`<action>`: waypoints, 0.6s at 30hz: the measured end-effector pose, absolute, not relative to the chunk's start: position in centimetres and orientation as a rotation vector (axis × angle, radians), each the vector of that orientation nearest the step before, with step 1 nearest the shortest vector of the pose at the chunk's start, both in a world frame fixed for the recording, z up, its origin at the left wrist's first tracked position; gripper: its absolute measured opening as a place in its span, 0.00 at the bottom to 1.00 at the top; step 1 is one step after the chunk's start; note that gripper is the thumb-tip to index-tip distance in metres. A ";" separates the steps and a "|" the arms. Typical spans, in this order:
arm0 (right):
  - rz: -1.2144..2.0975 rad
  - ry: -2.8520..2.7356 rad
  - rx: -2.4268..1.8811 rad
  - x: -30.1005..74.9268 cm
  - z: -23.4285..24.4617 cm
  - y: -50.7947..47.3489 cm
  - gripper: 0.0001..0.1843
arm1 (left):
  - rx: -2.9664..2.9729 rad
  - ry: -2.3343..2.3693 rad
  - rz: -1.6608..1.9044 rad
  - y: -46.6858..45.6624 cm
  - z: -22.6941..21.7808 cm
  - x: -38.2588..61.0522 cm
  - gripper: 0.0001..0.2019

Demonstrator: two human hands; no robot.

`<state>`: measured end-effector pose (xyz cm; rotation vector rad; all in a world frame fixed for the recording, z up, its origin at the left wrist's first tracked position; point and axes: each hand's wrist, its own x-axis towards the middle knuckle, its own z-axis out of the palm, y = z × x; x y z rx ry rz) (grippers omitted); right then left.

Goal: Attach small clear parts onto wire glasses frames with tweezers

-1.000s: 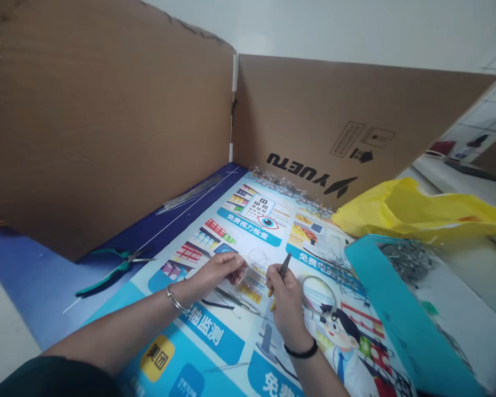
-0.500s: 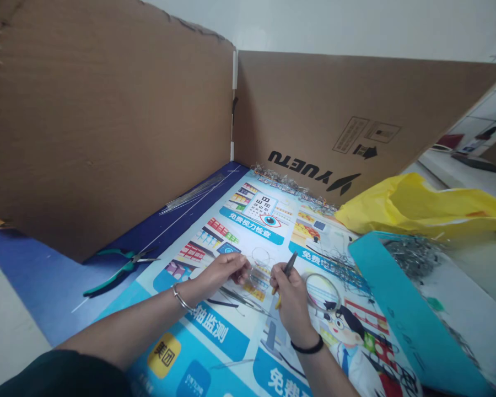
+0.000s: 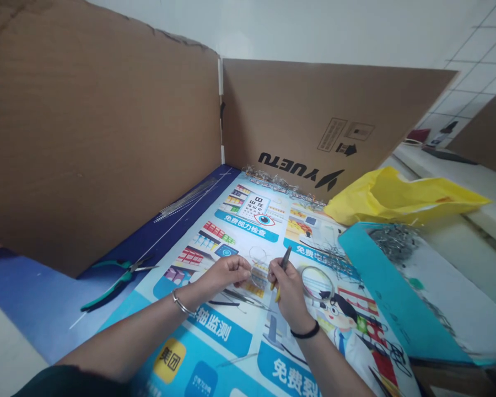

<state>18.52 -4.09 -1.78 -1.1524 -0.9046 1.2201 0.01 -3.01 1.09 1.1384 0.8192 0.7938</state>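
Your left hand (image 3: 227, 271): fingers pinching the clear glasses (image 3: 255, 269)
Your right hand (image 3: 287, 286): closed around a thin tool (image 3: 285, 259), just beside them
Under both: your poster (image 3: 215, 331)

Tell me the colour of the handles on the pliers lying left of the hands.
Teal green. The pliers show best in the head view.

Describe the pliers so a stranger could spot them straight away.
Start at the tall cardboard wall on the left. On the dark blue mat at its foot, left of the colourful poster, lie the pliers. They alone have teal handles; the thin wires nearby are bare metal.
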 end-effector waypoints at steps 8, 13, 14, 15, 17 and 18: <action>1.239 -0.910 -1.133 18.5 -1.5 -4.1 0.12 | 1.096 0.787 0.845 -2.9 1.1 -0.2 0.18; 1.235 -0.917 -1.125 18.5 -1.5 -4.1 0.11 | 1.085 0.800 0.849 -2.9 1.0 -0.1 0.18; 1.234 -0.918 -1.124 18.5 -1.5 -4.1 0.11 | 1.078 0.808 0.849 -2.9 0.9 -0.1 0.18; 1.232 -0.918 -1.122 18.5 -1.5 -4.1 0.11 | 1.072 0.816 0.852 -2.9 0.9 -0.1 0.19; 1.224 -0.918 -1.119 18.4 -1.5 -4.1 0.11 | 1.070 0.823 0.856 -3.0 1.0 0.0 0.19; 1.221 -0.918 -1.118 18.4 -1.5 -4.1 0.11 | 1.072 0.823 0.857 -3.0 1.0 0.0 0.19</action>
